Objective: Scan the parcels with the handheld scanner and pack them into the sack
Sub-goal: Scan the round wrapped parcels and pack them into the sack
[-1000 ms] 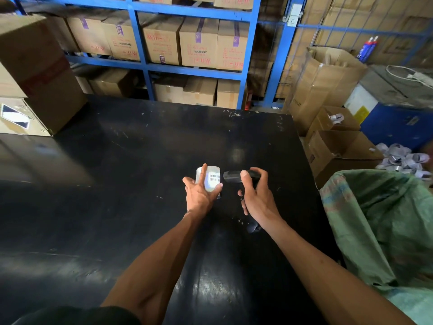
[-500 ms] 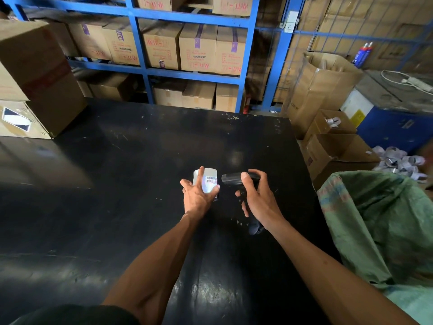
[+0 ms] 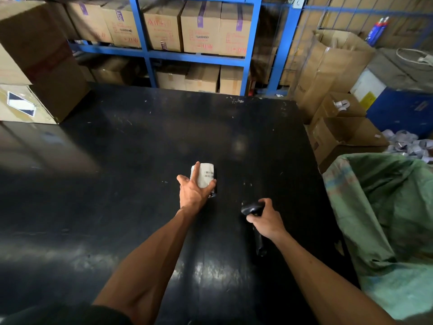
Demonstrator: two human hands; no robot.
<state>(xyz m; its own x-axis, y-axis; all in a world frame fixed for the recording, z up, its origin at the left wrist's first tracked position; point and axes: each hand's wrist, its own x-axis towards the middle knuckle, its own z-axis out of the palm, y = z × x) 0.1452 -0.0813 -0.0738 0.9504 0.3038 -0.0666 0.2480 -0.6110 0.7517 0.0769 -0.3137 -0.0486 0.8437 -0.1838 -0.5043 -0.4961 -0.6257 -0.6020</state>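
Observation:
A small parcel (image 3: 206, 175) in dark wrap with a white barcode label sits in the middle of the black table (image 3: 117, 160). My left hand (image 3: 193, 191) grips it, fingers around its near and left sides, label facing up. My right hand (image 3: 266, 220) holds a black handheld scanner (image 3: 251, 208) by its handle, to the right of the parcel and nearer to me, its head pointing left. The green woven sack (image 3: 386, 219) stands open off the table's right edge.
Cardboard boxes (image 3: 35, 62) are stacked on the table's far left corner. Blue shelving (image 3: 248, 45) with cartons lines the far side. Open cartons (image 3: 339, 134) and a pile of white label rolls (image 3: 407, 146) lie to the right, behind the sack.
My right hand has drawn the scanner back toward me and to the right, away from the parcel. My left hand keeps its hold on the parcel.

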